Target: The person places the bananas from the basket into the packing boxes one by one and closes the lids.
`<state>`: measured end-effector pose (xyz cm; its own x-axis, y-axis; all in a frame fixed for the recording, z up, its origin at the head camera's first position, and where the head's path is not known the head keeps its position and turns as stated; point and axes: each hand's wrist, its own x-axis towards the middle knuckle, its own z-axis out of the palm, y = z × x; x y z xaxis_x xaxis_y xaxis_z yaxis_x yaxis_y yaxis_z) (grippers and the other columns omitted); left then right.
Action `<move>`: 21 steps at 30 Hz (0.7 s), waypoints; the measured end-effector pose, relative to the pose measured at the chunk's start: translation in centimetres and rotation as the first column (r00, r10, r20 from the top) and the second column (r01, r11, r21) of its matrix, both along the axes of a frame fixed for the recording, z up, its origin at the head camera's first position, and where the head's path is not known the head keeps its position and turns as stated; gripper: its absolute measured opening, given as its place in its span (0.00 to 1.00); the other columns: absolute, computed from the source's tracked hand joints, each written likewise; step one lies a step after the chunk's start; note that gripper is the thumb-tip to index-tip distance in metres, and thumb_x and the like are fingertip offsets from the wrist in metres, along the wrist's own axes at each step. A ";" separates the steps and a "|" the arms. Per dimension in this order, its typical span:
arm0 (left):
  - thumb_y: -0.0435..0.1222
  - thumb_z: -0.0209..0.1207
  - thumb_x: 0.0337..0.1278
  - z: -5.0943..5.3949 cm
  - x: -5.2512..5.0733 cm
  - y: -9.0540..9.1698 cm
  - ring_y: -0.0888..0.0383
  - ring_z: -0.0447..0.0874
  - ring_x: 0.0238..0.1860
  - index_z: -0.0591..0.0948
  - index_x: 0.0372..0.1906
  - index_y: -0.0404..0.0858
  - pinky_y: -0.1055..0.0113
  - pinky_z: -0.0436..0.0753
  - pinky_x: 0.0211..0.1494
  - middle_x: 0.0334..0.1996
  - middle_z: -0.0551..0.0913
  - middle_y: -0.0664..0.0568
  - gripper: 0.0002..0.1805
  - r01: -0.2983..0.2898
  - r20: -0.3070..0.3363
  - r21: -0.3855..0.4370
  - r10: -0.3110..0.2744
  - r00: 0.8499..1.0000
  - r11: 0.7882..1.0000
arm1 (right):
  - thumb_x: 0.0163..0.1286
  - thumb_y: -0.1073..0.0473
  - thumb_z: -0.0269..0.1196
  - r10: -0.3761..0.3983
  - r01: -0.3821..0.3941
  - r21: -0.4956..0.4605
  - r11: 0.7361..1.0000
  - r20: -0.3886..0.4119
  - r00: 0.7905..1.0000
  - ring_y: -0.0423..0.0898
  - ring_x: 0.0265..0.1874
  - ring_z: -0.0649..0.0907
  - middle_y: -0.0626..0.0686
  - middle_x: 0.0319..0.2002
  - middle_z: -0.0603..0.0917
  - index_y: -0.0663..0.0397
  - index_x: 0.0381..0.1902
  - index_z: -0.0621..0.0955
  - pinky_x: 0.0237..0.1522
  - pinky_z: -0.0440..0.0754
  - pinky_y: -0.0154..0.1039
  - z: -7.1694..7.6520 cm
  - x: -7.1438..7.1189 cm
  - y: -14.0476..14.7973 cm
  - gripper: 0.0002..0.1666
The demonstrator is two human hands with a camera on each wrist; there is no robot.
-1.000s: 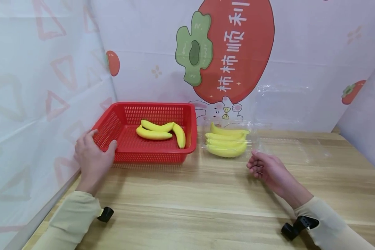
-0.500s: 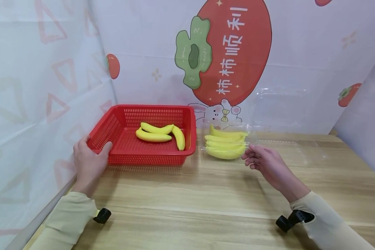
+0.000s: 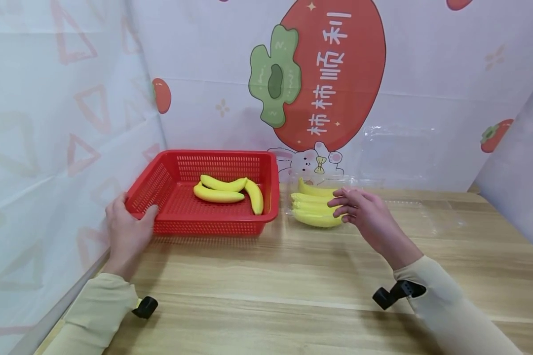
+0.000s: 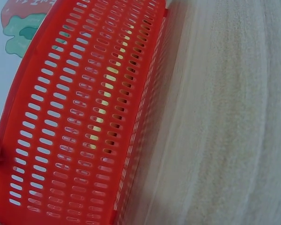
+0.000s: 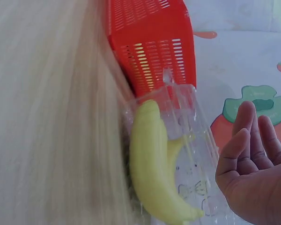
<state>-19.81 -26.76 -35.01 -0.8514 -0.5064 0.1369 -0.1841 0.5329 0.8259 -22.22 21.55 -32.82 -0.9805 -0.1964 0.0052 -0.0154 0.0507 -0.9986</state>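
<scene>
At its front left corner, my left hand [image 3: 129, 231] grips the red basket [image 3: 213, 227], thumb over the rim. Inside the basket lie three yellow bananas [image 3: 219, 194]. The basket's slotted wall [image 4: 79, 108] fills much of the left wrist view. To the right stands a clear plastic box [image 5: 187, 98] holding several bananas [image 3: 317, 219]. My right hand [image 3: 368, 217] hovers over the right side of that box, holding nothing, its fingers loosely bent. In the right wrist view the right hand [image 5: 257, 173] is beside the box, above one large banana [image 5: 152, 164].
The box's clear lid [image 3: 399, 153] stands raised at the back right, near the printed backdrop [image 3: 204, 123]. A white patterned sheet [image 3: 35, 197] hangs along the left side. Wood-grain tabletop [image 3: 266, 296] lies in front of the basket and box.
My right hand has moved left and upward in the head view, from beside the box to over it. My left hand has closed on the basket's corner.
</scene>
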 end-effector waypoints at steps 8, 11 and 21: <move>0.46 0.56 0.74 0.0 -0.2 -0.3 0.36 0.61 0.76 0.49 0.86 0.36 0.37 0.67 0.78 0.81 0.54 0.34 0.46 0.012 0.013 -0.010 -0.012 1.000 1.000 | 0.83 0.38 0.54 0.016 -0.017 -0.019 1.000 -0.062 0.998 0.45 0.48 0.86 0.46 0.53 0.89 0.53 0.66 0.77 0.49 0.84 0.34 1.2 -1.7 -1.8 0.29; 0.45 0.56 0.74 0.0 -0.1 -0.3 0.36 0.61 0.76 0.49 0.86 0.36 0.37 0.67 0.78 0.81 0.54 0.34 0.46 0.018 0.010 -0.015 -0.018 1.000 1.000 | 0.83 0.38 0.54 0.019 -0.022 -0.035 0.999 -0.083 0.996 0.44 0.49 0.87 0.48 0.56 0.88 0.53 0.69 0.76 0.49 0.84 0.33 1.8 -2.6 -2.7 0.31; 0.44 0.56 0.74 0.0 -0.1 -0.5 0.36 0.61 0.74 0.49 0.86 0.36 0.38 0.68 0.76 0.81 0.53 0.34 0.45 0.033 0.013 -0.006 -0.033 0.999 0.999 | 0.83 0.43 0.55 0.030 -0.043 -0.062 0.997 -0.183 0.983 0.46 0.52 0.89 0.56 0.64 0.85 0.49 0.73 0.76 0.46 0.86 0.31 3.8 -5.2 -7.1 0.28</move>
<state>-19.96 -27.23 -35.04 -0.8691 -0.4776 0.1287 -0.1773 0.5437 0.8204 -27.38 14.46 -29.05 -0.9542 -0.2254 0.1965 -0.1974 -0.0190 -0.9801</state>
